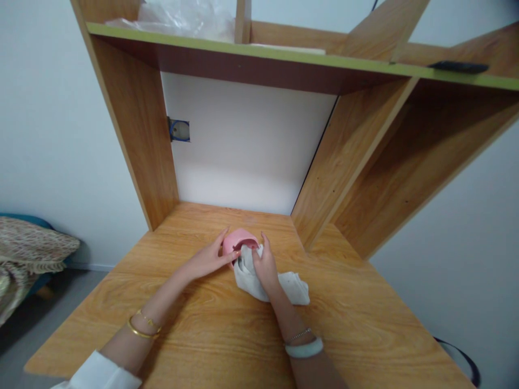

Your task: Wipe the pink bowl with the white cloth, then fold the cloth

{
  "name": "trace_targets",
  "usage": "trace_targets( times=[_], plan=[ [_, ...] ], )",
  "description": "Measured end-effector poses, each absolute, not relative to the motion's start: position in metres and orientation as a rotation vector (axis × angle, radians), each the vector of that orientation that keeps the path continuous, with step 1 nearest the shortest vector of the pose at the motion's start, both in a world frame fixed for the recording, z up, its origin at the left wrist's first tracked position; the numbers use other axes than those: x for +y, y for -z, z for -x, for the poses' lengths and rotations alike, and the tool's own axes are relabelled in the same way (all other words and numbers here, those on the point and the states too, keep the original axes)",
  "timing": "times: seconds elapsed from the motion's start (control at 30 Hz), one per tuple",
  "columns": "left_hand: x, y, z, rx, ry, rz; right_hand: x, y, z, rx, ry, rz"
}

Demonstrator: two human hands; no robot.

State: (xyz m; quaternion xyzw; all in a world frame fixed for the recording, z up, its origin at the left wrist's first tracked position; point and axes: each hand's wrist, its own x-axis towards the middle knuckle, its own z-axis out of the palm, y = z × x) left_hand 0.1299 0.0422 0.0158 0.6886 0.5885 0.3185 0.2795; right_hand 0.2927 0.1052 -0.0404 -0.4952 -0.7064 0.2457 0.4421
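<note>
I note my left hand (211,259) steadying a pink bowl (239,240) near the bench's (365,324) back edge; my right hand (265,267) clamps a white cloth (294,286) against it.

Pink bowl (238,241): small, rounded, tipped on its side just above frame centre on the wooden surface, opening facing right and toward the camera. White cloth (279,283): crumpled, slightly soiled, one end pushed into the bowl's mouth, remainder trailing to the lower right, lying flat.
</note>
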Motion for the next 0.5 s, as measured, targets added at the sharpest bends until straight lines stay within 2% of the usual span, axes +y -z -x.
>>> trace_targets(
  times=[0.1, 0.2, 0.37, 0.5],
  plan=[
    [0.039, 0.005, -0.132, 1.388, -1.081, -1.751, 0.106, 0.042, -0.29, -1.709, -0.634, 1.229],
    [0.04, 0.008, -0.133, 1.518, -1.16, -1.714, 0.103, 0.039, -0.287, -1.719, -0.617, 1.234],
    [0.036, -0.021, -0.129, 1.952, -0.785, -1.899, 0.097, 0.025, -0.288, -1.868, -0.437, 1.344],
    [0.035, -0.041, -0.132, 2.005, -0.475, -2.145, 0.098, 0.021, -0.294, -2.069, -0.36, 1.342]
  ],
)
